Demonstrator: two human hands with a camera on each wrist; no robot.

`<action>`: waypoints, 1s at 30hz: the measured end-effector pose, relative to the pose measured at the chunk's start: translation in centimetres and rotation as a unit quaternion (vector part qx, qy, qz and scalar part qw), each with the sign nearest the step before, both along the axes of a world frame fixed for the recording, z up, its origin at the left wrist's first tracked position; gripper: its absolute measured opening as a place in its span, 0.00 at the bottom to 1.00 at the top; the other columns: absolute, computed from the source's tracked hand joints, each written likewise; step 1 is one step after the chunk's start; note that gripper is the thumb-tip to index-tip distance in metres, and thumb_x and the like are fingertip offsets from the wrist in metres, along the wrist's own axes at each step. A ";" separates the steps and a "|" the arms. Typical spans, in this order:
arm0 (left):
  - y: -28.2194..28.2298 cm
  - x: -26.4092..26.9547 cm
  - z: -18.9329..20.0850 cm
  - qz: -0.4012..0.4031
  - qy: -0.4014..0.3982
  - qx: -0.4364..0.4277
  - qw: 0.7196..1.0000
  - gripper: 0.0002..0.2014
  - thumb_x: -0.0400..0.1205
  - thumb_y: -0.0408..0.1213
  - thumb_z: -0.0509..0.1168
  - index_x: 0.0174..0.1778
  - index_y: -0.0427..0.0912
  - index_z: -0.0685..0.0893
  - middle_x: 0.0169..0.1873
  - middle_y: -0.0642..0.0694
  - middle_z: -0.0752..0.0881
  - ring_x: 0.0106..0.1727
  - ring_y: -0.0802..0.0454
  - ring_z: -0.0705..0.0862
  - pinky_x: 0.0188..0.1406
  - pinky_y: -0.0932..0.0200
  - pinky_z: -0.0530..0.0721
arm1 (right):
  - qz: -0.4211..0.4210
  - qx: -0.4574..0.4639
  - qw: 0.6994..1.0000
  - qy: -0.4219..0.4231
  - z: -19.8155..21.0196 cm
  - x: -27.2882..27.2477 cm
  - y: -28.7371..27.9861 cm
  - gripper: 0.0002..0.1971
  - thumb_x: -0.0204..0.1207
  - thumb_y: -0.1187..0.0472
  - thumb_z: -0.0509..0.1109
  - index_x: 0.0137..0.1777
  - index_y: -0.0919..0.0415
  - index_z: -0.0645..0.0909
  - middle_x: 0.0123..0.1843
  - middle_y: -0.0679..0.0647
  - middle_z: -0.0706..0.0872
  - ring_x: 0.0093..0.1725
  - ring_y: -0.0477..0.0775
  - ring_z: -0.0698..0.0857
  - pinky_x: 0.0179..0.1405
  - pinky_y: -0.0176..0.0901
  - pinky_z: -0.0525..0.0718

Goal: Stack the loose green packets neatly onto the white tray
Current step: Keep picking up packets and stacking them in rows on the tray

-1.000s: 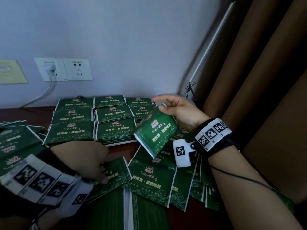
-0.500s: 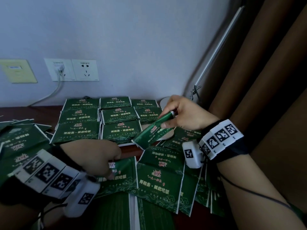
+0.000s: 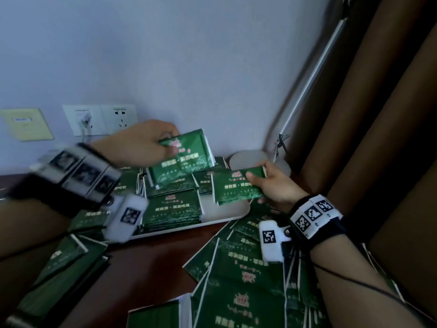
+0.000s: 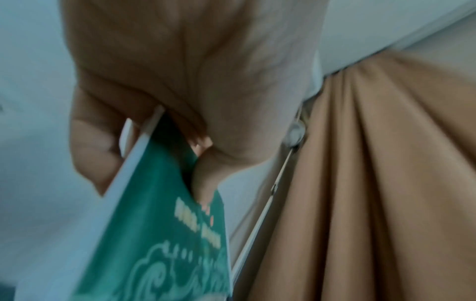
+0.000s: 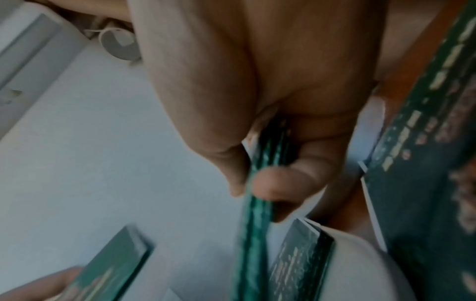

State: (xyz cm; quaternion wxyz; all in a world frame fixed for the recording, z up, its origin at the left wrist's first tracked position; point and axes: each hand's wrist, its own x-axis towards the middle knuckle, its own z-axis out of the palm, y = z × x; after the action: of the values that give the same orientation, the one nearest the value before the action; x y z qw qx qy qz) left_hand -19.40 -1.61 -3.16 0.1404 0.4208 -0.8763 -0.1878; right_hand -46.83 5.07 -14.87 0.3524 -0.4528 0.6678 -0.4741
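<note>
Green foil packets in both my hands: left hand (image 3: 139, 144) pinches one (image 3: 182, 159), right hand (image 3: 272, 183) fingers clamp another (image 3: 234, 188), both above the white plastic tray (image 3: 227, 210); several stacks (image 3: 175, 208) placed, many loose packets (image 3: 246, 275) left on the brown desk (image 3: 146, 263), roughly halfway I'd say

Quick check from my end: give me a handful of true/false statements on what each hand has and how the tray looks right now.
1. The left hand holds a green packet raised above the tray. True.
2. The right hand is empty. False: it pinches its own packet.
3. The white tray carries no packets. False: stacks lie on it.
4. Loose packets remain on the brown table. True.
</note>
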 end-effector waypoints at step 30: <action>-5.4 -12.6 -7.5 -0.112 -0.181 -0.008 0.977 0.17 0.77 0.43 0.76 0.61 0.50 0.84 0.57 0.51 0.85 0.52 0.54 0.83 0.56 0.57 0.82 | 0.009 0.110 0.993 0.042 -1.4 -0.6 -0.6 0.11 0.78 0.65 0.75 0.57 0.69 0.84 0.35 0.57 0.84 0.28 0.51 0.82 0.28 0.41 0.86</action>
State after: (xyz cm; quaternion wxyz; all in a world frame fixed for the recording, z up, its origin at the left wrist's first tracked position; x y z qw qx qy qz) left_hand -31.98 -7.02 -10.62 -0.0394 0.3460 -0.9302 -0.1157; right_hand -47.46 4.45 -16.28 0.3758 -0.4370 0.7261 -0.3748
